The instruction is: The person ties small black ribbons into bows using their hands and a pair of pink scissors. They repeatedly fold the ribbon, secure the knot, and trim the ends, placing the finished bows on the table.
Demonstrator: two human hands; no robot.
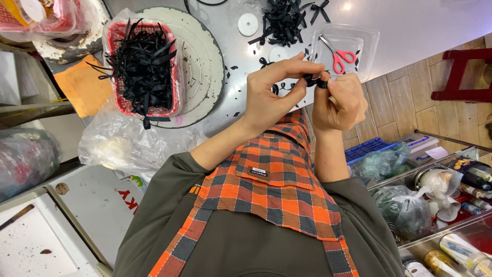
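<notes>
— Nearest the lens: orange-and-grey checked fabric apron (271,179) over an olive long-sleeved top (154,225), filling the lower frame.

— And the hands?

— Raised together above the grey metal tabletop (410,25). Left hand (271,95): thumb and forefinger pinched on a small black ribbon piece (313,80). Right hand (341,100): fingers curled, fingertips clamped on the same piece from the other side.

— Look of the ribbon piece?

— Narrow, matte black, bunched into a small knot or loop between the fingertips. Mostly hidden by the fingers; exact shape not clear.

— Position?

— In the air, between both hands, above the table's near edge, just beside a clear plastic tray (359,38).

— Counts?

— One pair of red-handled scissors (338,55), lying in the tray. Two white round discs (248,23) on the table, the second partly behind the left hand. One red plastic basket (119,61) lined with clear film, heaped with cut black ribbon strips (143,66), too many to count. One loose pile of black ribbon bows (284,20) at the far side of the table; number not countable. Small black offcuts scattered about the tabletop.

— Beneath the basket?

— Round grey-white stepped slab (205,61), basket resting on its left part. Flat orange cloth piece (82,84) to its left. Crumpled clear plastic bag (128,143) near the left elbow.

— Right side?

— Wood-pattern tiled floor (405,102), dark red stool (461,72), bagged goods and bottles on shelves lower right.
</notes>
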